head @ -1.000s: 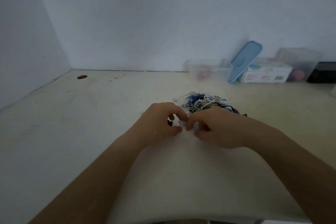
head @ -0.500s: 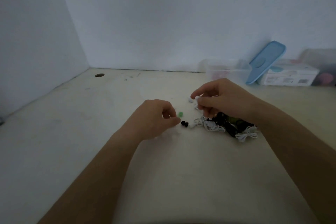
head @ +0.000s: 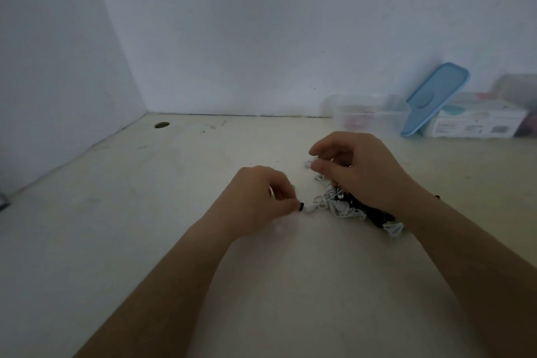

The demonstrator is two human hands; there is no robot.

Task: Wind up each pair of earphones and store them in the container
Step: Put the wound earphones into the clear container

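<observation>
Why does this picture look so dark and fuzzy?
Head view: dim, bluish light, no glare and only faint shadows; the earphones are blurry, so single cords are hard to tell apart; the clear container and blue lid by the wall look soft; the wide lens stretches the forearms near the bottom edge.

I see a tangle of earphones (head: 343, 205) in white and black cords, one earbud (head: 301, 206) tipped black, and a green speck (head: 293, 186). The worktop (head: 130, 227) is plain cream. The clear container (head: 366, 116) shows pink inside, the lid (head: 436, 96) is sky blue, and the box (head: 476, 123) is white with teal and pink print.
</observation>
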